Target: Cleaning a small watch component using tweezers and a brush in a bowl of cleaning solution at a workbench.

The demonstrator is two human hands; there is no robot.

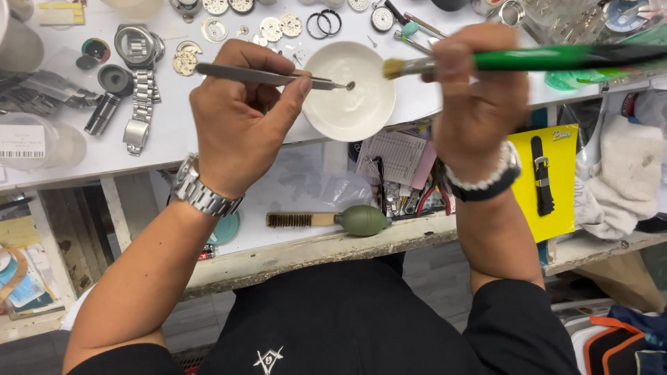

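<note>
While both hands work over a small white dish [351, 104] at the near edge of a white worktop [174, 139], each holds a fine tool. On the left, the left hand [240, 118] has thumb and fingers pinched narrow around steel tweezers [267, 76], whose tips grip a tiny round watch part [350, 85] just above the dish's middle, so anything that drops would land in the bowl. On the right, the right hand [472, 90] is closed around a green-handled brush [528, 59], held level so its pale bristles point left at the part, just beside it; whether they touch is too fine to tell.

Both wrists hang past the near edge of the worktop, above a lower shelf, seemingly without support. Farther off and to the left lie a steel watch with bracelet [141, 83] and loose movement plates and gears [271, 29], set near the dish. On the shelf nearer the person rest a green rubber air blower [361, 220] beside a small wooden-handled brush [299, 220], and to the right a yellow card carrying a black strap [543, 177].
</note>
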